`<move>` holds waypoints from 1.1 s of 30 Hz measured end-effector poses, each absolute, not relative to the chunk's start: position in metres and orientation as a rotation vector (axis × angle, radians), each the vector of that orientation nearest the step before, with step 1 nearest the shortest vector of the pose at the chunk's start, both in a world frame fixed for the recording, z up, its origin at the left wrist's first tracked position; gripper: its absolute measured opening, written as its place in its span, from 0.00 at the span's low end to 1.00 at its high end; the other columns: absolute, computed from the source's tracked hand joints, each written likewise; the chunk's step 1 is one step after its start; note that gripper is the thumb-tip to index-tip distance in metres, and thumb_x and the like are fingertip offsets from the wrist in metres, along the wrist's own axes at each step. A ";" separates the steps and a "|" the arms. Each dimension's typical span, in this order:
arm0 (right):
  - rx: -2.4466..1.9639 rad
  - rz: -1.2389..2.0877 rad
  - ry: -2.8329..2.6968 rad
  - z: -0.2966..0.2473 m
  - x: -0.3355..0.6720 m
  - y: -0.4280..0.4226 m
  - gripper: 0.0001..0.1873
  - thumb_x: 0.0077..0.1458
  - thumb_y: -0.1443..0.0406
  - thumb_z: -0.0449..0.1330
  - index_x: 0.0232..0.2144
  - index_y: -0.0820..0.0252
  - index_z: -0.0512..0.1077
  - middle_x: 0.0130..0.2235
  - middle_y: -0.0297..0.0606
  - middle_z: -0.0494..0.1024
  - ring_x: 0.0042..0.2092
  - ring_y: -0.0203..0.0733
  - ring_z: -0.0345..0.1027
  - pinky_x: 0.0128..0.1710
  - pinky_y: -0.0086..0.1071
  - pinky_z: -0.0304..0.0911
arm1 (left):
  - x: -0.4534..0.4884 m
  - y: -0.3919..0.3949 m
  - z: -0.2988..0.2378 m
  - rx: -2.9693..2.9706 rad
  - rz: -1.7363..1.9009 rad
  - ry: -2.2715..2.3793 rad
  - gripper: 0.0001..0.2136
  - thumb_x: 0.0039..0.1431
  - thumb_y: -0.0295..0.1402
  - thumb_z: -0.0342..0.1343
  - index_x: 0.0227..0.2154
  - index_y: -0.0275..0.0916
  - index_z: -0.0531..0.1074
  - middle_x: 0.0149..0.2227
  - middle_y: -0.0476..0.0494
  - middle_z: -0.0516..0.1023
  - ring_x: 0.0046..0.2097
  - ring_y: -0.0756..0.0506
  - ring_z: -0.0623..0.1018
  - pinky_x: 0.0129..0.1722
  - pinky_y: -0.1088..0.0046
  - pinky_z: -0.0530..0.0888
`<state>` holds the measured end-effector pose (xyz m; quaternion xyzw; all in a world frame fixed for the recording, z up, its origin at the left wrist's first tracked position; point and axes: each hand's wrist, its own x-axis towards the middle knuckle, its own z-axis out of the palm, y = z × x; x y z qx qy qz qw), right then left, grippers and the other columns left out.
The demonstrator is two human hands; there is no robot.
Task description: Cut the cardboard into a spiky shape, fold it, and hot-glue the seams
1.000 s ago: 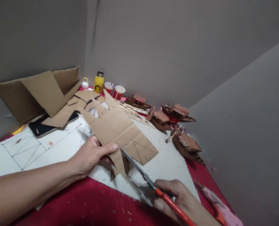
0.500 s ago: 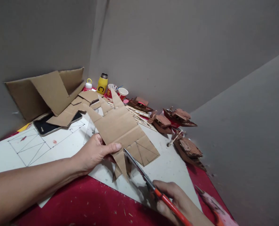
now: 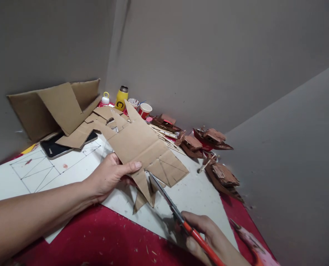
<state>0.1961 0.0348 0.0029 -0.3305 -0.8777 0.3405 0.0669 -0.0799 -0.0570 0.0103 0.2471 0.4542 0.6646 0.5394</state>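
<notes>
My left hand (image 3: 111, 176) grips the near edge of a flat brown cardboard cut-out (image 3: 142, 146) with pointed tabs, thumb on top, and holds it a little above the table. My right hand (image 3: 209, 238), at the bottom edge of the view, is closed around the orange handles of scissors (image 3: 175, 210). The scissor blades reach up and left into the cardboard, beside a hanging pointed tab (image 3: 143, 188). Pencil lines mark the cut-out's right part.
A white sheet (image 3: 42, 170) with drawn lines covers a red table (image 3: 111, 244). A phone (image 3: 56, 149) lies under cardboard scraps (image 3: 59, 111) at left. A yellow bottle (image 3: 121, 98), paper cups (image 3: 145, 109), sticks and small brown model boats (image 3: 214, 136) line the wall.
The cardboard cut-out has lifted and tilted slightly, and the scissor blades have gone a little further into it. The view has shifted slightly.
</notes>
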 end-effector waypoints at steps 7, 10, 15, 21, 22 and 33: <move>-0.816 0.944 -2.834 0.014 0.189 0.039 0.21 0.55 0.47 0.55 0.28 0.58 0.73 0.27 0.39 0.76 0.29 0.43 0.68 0.29 0.31 0.67 | -0.078 -0.057 0.012 0.519 1.584 1.008 0.16 0.45 0.36 0.69 0.36 0.32 0.77 0.32 0.38 0.81 0.31 0.44 0.79 0.29 0.71 0.75; -0.797 0.917 -2.841 0.018 0.186 0.038 0.21 0.55 0.47 0.55 0.27 0.58 0.73 0.26 0.38 0.75 0.27 0.42 0.67 0.27 0.30 0.66 | -0.077 -0.057 0.011 0.489 1.573 0.986 0.18 0.46 0.35 0.69 0.39 0.32 0.77 0.34 0.37 0.82 0.32 0.44 0.79 0.32 0.68 0.77; -0.772 0.965 -2.805 0.020 0.183 0.036 0.23 0.52 0.45 0.58 0.25 0.58 0.74 0.22 0.35 0.72 0.24 0.39 0.63 0.23 0.27 0.62 | -0.077 -0.058 0.011 0.487 1.557 0.981 0.18 0.47 0.34 0.69 0.40 0.31 0.77 0.34 0.35 0.82 0.32 0.44 0.80 0.33 0.67 0.78; -0.806 0.988 -2.765 0.017 0.182 0.036 0.23 0.51 0.44 0.60 0.26 0.58 0.75 0.22 0.35 0.72 0.25 0.40 0.63 0.24 0.27 0.63 | -0.077 -0.058 0.009 0.489 1.545 0.985 0.18 0.47 0.35 0.69 0.41 0.32 0.77 0.34 0.36 0.82 0.32 0.45 0.79 0.29 0.72 0.77; -0.811 0.990 -2.766 0.017 0.182 0.036 0.23 0.51 0.44 0.59 0.26 0.58 0.75 0.22 0.35 0.71 0.25 0.40 0.63 0.25 0.27 0.63 | -0.077 -0.058 0.008 0.496 1.538 0.982 0.19 0.46 0.35 0.69 0.41 0.32 0.77 0.35 0.36 0.82 0.33 0.44 0.80 0.28 0.72 0.77; -0.824 1.361 -2.761 0.010 0.181 0.038 0.25 0.54 0.45 0.57 0.22 0.59 0.61 0.22 0.28 0.55 0.25 0.34 0.47 0.23 0.26 0.49 | -0.079 -0.057 0.005 0.501 1.478 0.927 0.18 0.48 0.34 0.69 0.43 0.34 0.78 0.36 0.38 0.82 0.35 0.45 0.80 0.30 0.73 0.79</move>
